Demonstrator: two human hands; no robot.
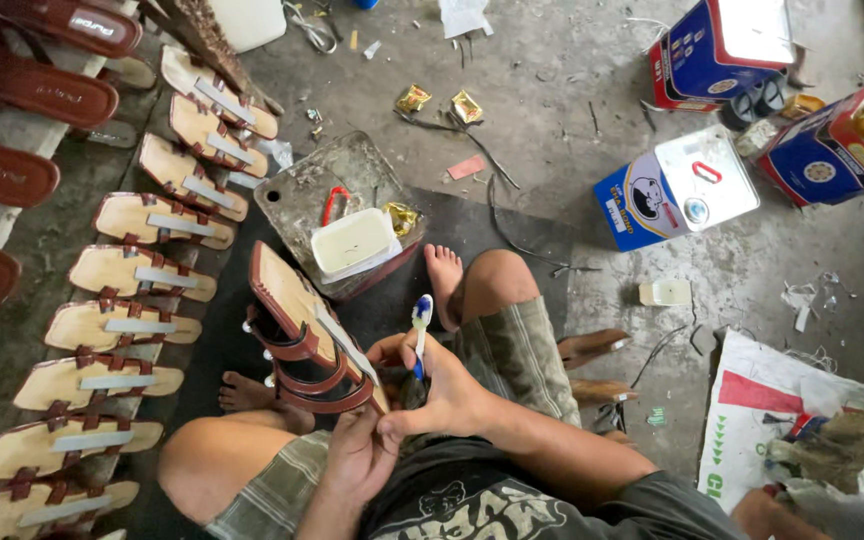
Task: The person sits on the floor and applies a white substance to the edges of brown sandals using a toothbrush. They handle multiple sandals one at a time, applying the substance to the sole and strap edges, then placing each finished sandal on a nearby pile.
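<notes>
My left hand (357, 455) clamps the tan sandal sole with brown straps (302, 335) above my lap; my right hand (442, 395) pinches a blue-and-white toothbrush (420, 330). I judge glue could drip onto the straps if the brush tilts.
</notes>
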